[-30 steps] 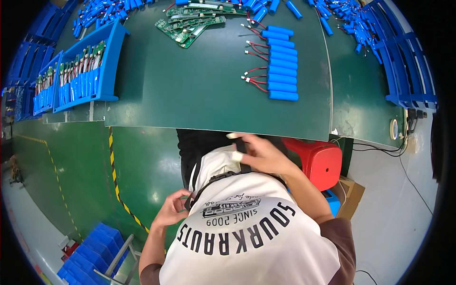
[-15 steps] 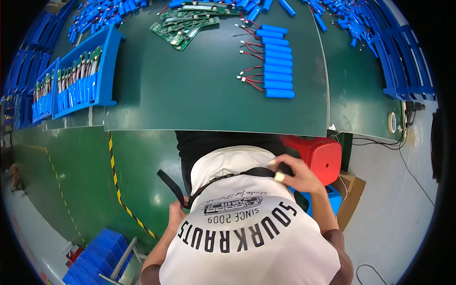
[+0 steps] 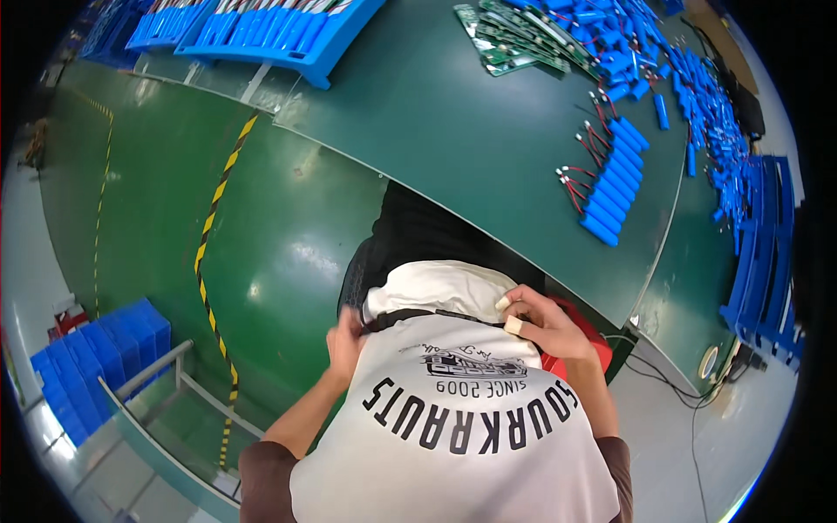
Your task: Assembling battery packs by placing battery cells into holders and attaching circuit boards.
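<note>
A black waist strap (image 3: 418, 315) with a buckle-like piece crosses the front of my white printed top (image 3: 453, 383), whose lower part bunches up beyond it. My right hand (image 3: 554, 329) is at the right end of the strap, with thumb and forefinger curled around it and pale covers on both fingertips. My left hand (image 3: 344, 344) is beside the strap's left end, at my hip. Its fingers are smeared by motion, so what they hold cannot be made out.
Ahead, the green table (image 3: 418, 113) bears a row of blue wired battery cells (image 3: 615, 183), green circuit boards (image 3: 523, 39) and heaped blue cells (image 3: 715, 131). A blue tray (image 3: 327, 44) stands at its left. A red stool (image 3: 597, 336) is by my right arm; blue bins (image 3: 105, 357) lie lower left.
My view and body have turned left, so the table now slants away to the right. The strap's loose tail, raised by my left hand before, no longer shows. My right hand stays at the strap.
</note>
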### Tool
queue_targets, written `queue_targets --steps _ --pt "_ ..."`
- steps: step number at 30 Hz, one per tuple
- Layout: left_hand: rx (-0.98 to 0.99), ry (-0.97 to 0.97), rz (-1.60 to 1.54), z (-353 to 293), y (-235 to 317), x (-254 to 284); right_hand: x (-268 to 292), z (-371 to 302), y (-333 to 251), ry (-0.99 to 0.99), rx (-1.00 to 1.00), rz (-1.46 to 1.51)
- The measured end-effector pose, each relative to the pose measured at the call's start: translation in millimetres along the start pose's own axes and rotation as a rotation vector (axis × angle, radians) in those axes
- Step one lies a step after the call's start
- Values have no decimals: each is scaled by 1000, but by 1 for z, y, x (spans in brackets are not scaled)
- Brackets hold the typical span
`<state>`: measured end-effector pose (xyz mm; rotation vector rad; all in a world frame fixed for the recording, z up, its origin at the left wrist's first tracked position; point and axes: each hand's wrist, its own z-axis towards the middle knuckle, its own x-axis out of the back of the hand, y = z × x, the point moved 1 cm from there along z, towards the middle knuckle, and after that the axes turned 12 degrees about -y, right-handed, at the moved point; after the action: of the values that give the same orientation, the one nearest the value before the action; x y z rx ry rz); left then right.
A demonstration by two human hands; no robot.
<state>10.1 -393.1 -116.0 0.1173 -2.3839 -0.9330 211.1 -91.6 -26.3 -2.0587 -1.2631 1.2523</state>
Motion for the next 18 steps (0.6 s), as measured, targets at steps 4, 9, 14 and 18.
queue_targets --steps 4,9,14,18 --pt "-69 14 -131 -61 -152 -81 -11 16 -10 73 -38 -449" --pt "160 -35 -501 -65 -25 12 -13 17 -12 231 6 -322" --pt "-331 -43 -130 -3 67 61 13 -54 57 464 -93 -146" --pt "-644 -340 67 53 135 43 23 -82 80 475 -170 -124"
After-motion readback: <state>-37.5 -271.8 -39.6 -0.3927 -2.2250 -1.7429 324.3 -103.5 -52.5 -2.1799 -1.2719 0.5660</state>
